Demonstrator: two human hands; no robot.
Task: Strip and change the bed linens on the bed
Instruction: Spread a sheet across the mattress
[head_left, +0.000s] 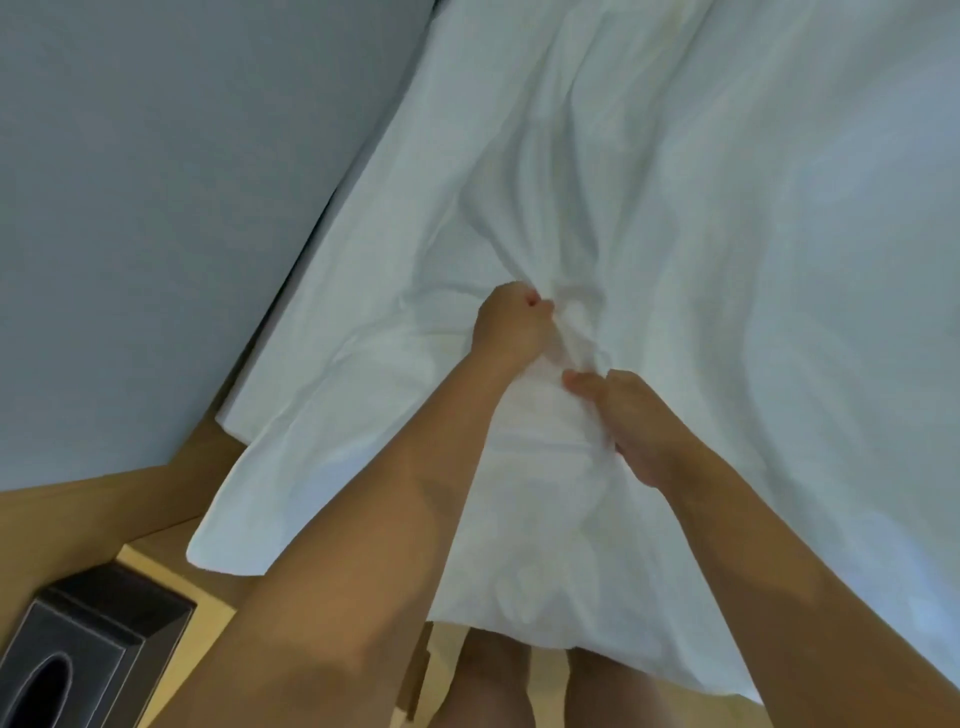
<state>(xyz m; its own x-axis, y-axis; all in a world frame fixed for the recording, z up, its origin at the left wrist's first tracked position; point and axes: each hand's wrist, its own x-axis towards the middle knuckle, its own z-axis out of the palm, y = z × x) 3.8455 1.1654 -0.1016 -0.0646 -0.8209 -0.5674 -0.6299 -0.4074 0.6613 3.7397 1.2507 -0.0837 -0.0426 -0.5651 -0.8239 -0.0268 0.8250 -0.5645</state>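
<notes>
Head view: white sheet spread over the bed, thin soft cloth, wrinkled, with creases fanning out from a bunched ridge mid-frame. Left hand fists the ridge's far end. Right hand grips it nearer, fingers curled into the cloth. The sheet's near edge hangs loose off the bed. Grey wall runs close along the left, and a black tissue box sits on a pale tabletop lower left.
</notes>
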